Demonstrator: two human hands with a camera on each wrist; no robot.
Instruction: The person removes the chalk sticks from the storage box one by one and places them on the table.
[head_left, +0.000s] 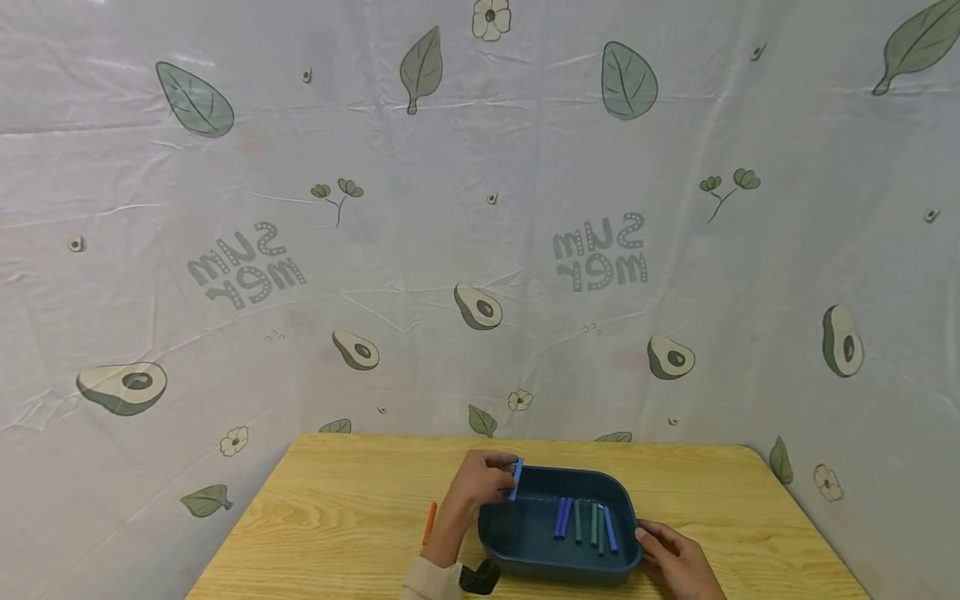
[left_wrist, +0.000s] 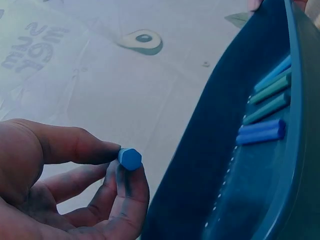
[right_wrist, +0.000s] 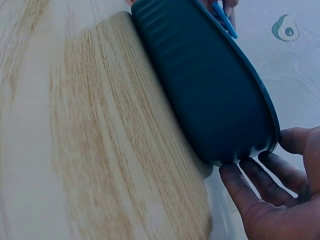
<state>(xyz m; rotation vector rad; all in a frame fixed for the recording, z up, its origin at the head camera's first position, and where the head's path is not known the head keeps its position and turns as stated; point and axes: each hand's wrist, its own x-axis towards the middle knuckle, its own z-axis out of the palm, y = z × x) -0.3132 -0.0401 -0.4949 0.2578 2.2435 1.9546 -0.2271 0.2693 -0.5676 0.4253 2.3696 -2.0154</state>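
Note:
My left hand (head_left: 483, 479) pinches a light blue crayon (head_left: 517, 478) between thumb and fingers, above the left rim of a dark blue plastic tray (head_left: 517, 533). In the left wrist view the crayon (left_wrist: 131, 159) shows its six-sided end, and the fingertips look smudged. Several blue and green crayons (head_left: 577, 522) lie side by side inside the tray, towards its right part. At the tray's right end, my right hand (head_left: 677, 558) grips the wall, with the thumb at the rim and the fingers against the outside, as the right wrist view shows.
An orange crayon (head_left: 429, 523) lies on the wooden table (head_left: 337, 500), left of the tray and beside my left forearm. Behind the table hangs a pale printed sheet (head_left: 420, 250) with avocados and leaves. A black strap (head_left: 480, 577) is on the left wrist.

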